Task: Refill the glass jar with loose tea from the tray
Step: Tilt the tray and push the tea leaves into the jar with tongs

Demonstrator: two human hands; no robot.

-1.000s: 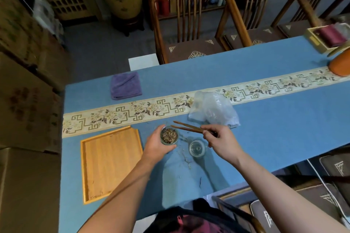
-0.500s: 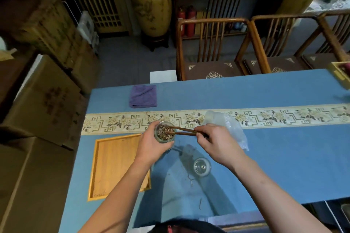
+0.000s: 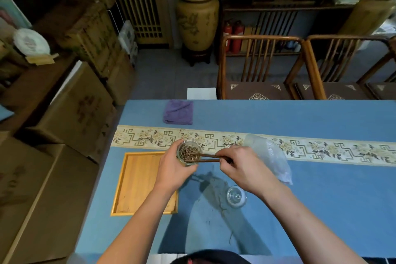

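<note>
My left hand (image 3: 171, 170) grips a small glass jar (image 3: 189, 152) filled with brown loose tea, held above the blue tablecloth near the patterned runner. My right hand (image 3: 240, 167) holds a pair of dark wooden chopsticks (image 3: 209, 157) whose tips reach into the jar's mouth among the tea. The wooden tray (image 3: 137, 182) lies flat to the left, partly under my left forearm, and its visible surface looks bare. The jar's glass lid (image 3: 235, 197) rests on the cloth below my right hand.
A crumpled clear plastic bag (image 3: 271, 156) lies right of my right hand. A folded purple cloth (image 3: 178, 112) sits at the table's far edge. Wooden chairs (image 3: 261, 66) stand beyond the table, cardboard boxes (image 3: 70, 113) crowd its left side.
The chopstick tips have gone from beside the jar into its mouth. The jar has been lifted slightly and my view has tilted up, showing more of the room.
</note>
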